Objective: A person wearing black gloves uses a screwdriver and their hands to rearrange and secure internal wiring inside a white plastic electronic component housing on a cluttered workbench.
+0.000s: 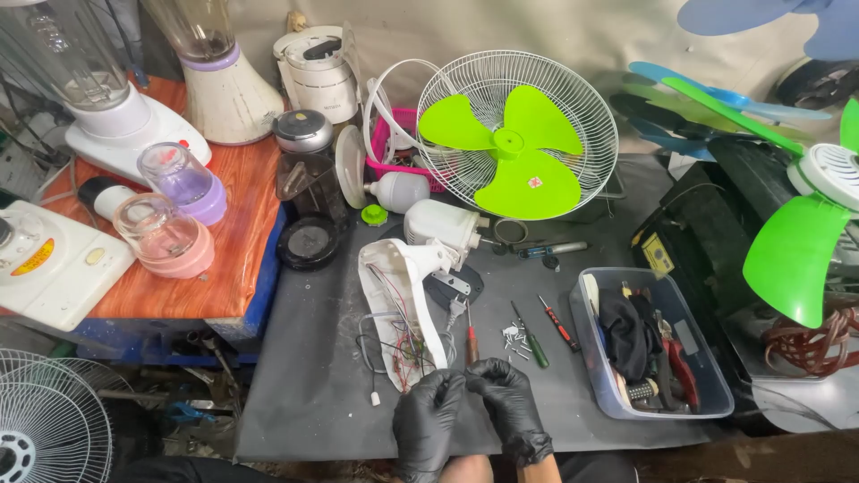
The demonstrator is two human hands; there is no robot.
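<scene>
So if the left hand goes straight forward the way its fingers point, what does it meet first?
Most likely the opened white fan base with its loose wires, which lies directly beyond the left hand. The hand's fingertips meet the right hand, and depth is hard to judge from this view.

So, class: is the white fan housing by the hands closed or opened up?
Opened up: the white fan housing lies with its inside showing, loose wires spilling out.

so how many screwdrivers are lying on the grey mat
3: a red-handled screwdriver just above the gloved hands, a green-handled screwdriver to its right, and a red-and-black screwdriver beside the clear plastic bin. More may be hidden inside the bin.
</scene>
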